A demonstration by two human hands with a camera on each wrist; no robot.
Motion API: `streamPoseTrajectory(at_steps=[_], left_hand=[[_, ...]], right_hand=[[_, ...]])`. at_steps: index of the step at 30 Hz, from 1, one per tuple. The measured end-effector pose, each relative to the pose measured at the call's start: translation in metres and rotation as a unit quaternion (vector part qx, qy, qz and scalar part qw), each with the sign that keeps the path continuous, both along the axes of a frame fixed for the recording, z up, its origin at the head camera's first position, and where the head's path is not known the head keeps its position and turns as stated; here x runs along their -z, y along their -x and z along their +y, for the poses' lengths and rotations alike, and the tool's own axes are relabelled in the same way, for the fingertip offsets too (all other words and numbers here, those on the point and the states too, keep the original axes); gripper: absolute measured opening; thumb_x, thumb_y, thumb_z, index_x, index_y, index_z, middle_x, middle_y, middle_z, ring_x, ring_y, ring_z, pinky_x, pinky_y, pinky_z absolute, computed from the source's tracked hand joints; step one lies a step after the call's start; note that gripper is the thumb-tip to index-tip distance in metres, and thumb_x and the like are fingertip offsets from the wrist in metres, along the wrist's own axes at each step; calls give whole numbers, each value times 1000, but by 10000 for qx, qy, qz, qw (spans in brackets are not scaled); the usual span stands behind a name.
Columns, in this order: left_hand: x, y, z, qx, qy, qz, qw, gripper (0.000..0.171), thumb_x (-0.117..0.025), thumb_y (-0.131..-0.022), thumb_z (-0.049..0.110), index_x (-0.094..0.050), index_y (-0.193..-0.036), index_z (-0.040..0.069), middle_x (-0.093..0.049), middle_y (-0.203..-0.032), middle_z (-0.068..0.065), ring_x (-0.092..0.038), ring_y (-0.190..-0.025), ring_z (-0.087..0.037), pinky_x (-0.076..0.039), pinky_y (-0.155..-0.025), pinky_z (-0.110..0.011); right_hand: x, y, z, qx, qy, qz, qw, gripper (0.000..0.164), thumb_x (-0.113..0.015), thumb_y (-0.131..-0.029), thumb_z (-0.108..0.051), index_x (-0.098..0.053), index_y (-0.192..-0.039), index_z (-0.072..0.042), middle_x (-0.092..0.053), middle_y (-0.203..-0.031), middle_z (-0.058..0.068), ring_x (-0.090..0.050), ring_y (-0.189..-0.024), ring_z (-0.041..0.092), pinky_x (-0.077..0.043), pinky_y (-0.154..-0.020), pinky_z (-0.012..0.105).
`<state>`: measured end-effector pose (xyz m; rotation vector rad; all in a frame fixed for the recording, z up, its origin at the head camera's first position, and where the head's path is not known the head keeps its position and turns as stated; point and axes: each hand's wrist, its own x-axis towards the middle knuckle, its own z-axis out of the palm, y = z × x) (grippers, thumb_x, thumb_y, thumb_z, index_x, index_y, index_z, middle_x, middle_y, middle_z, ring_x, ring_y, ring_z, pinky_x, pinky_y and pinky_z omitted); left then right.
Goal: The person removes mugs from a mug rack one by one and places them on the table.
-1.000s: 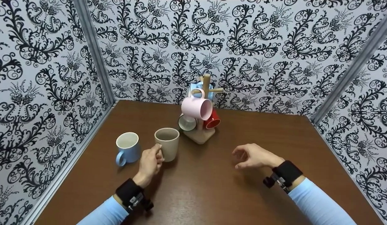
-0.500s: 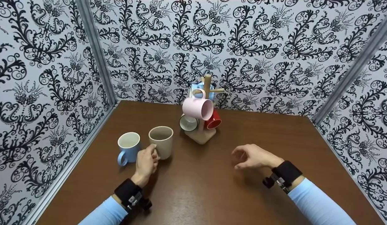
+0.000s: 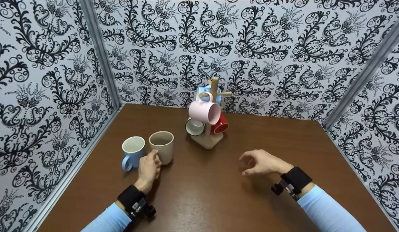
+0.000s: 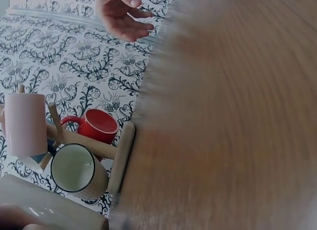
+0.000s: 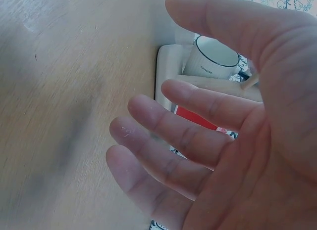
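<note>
My left hand [image 3: 148,169] grips a beige mug [image 3: 164,151] by its handle, which the fingers hide in the head view. The mug stands upright, close to the right side of a light blue mug [image 3: 135,157] whose handle points toward the front left. At the lower left of the left wrist view, the beige mug's side [image 4: 49,207] shows with part of the fingers. On the right, my right hand [image 3: 264,162] is held over the table with loosely bent fingers and nothing in them. Its palm and spread fingers fill much of the right wrist view.
A wooden mug tree [image 3: 207,140] stands toward the back. From it hang a pink mug [image 3: 201,111], a red mug [image 3: 221,125], a white mug with a dark rim [image 3: 195,127] and a light blue mug [image 3: 204,89]. Patterned walls enclose the brown table [image 3: 212,196].
My left hand has moved the beige mug leftward, away from the mug tree and nearer to the light blue mug. The right hand has stayed almost still.
</note>
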<state>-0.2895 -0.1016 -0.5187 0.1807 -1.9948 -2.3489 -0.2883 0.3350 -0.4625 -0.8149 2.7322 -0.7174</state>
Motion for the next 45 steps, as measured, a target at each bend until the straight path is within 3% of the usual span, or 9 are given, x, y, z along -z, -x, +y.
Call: streamPoseTrajectory(at_steps=[20, 38, 45], left_hand=[[8, -1, -6, 22, -120, -54, 9999, 57, -40, -110, 35, -33, -56, 19, -28, -51, 9, -23, -41, -7, -21, -38, -24], [13, -3, -7, -18, -266, -125, 9996, 53, -42, -109, 34, -37, -60, 14, -32, -53, 6, -30, -44, -8, -23, -39, -23], [17, -5, -10, 60, -175, -205, 9996, 52, -43, -108, 30, -42, -60, 12, -42, -58, 0, -41, -50, -12, -27, -42, -23]], right_hand=[[2, 1, -4, -167, 35, 38, 9998, 53, -88, -83, -31, -71, -125, -2, -75, -110, 14, -74, -91, 30, -58, -78, 34], [4, 1, -7, -241, 78, -27, 9997, 52, -88, -84, -32, -71, -124, -2, -76, -107, 12, -73, -92, 33, -57, -79, 34], [5, 0, -7, -165, 145, -255, 9994, 54, -88, -85, -32, -70, -126, -1, -77, -110, 12, -73, -93, 31, -57, -79, 33]])
